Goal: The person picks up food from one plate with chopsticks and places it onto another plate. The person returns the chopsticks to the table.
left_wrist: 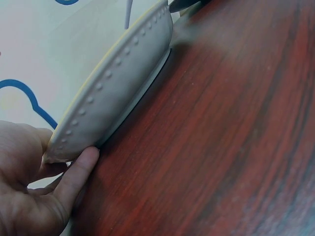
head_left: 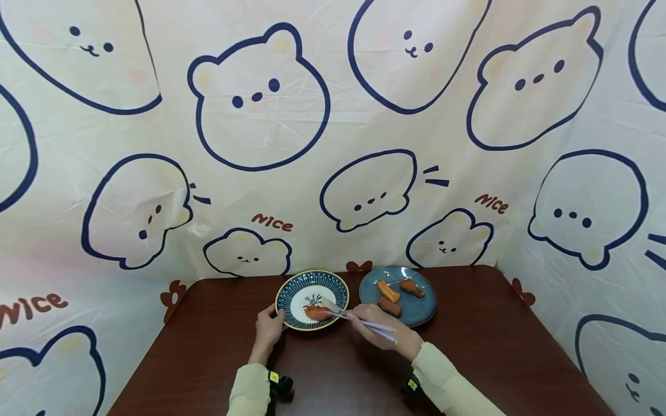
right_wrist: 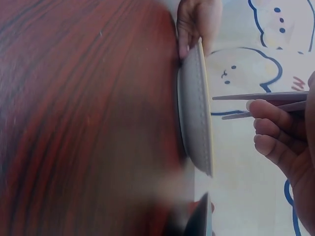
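Observation:
My left hand (head_left: 269,330) grips the left rim of a round plate (head_left: 285,292) with a blue-and-white pattern and a yellow edge; in the left wrist view its thumb and fingers pinch the raised edge. My right hand (head_left: 382,327) holds a pair of pale chopsticks (head_left: 372,326) pointing left over this plate. At their tips lies a reddish-brown piece of food (head_left: 317,313), perhaps a chicken wing, inside the patterned plate. Whether the tips touch it I cannot tell. In the right wrist view the chopsticks (right_wrist: 266,97) stand slightly apart above the rim; the food is hidden there.
Close to the right, a blue plate (head_left: 414,316) carries a drumstick (head_left: 411,288), a yellowish strip (head_left: 388,292) and a brown block-shaped piece (head_left: 390,307). Both plates stand at the back of the dark wooden table (head_left: 333,375), before a printed cloth backdrop (head_left: 302,196).

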Demonstrator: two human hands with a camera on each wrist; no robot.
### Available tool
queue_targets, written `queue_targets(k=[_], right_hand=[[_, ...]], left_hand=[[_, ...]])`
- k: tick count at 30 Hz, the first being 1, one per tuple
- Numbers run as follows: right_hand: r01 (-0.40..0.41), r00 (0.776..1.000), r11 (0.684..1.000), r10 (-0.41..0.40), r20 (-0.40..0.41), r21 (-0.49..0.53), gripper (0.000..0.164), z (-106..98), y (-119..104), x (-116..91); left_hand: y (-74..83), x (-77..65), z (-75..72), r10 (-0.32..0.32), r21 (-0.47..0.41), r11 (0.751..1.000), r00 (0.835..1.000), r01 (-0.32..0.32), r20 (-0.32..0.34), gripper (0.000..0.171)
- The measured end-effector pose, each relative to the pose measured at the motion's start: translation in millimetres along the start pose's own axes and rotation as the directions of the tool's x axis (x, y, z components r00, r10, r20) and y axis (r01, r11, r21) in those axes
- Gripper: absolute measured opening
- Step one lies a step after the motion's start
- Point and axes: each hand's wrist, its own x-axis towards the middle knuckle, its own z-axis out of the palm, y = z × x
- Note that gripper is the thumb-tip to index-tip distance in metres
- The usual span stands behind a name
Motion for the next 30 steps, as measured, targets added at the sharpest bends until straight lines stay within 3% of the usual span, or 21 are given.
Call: queue_targets(k=[11,18,22,30], right_hand=[[-0.022,0.996,1.000,0.022,-0.092,0.002,0.033,-18,17,-15],[0.018,0.988,0.999,-0.011,-0.155,0.040,0.033,-35,27,-31],[-0.012,0.983,0.996,0.028,-0.183,0.087,0.031,-43,34,-41],[-0.105,0.966,0.993,0.113,-0.232,0.048,0.037,-61,55,-60]], left_hand=[[-1.2,0.6,0.3,0.011,-0.021,1.000,1.000,-0.011,0.001,0.049],[1.2,-1.4,-1.3,0.023,-0.029,0.999,1.000,-0.023,0.010,0.049],[1.8,-2.5,-1.1,0.020,-0.027,0.999,1.000,-0.020,0.010,0.049],[0.1,-0.9,0.1,0.021,-0.024,0.999,1.000,-0.021,0.003,0.048]])
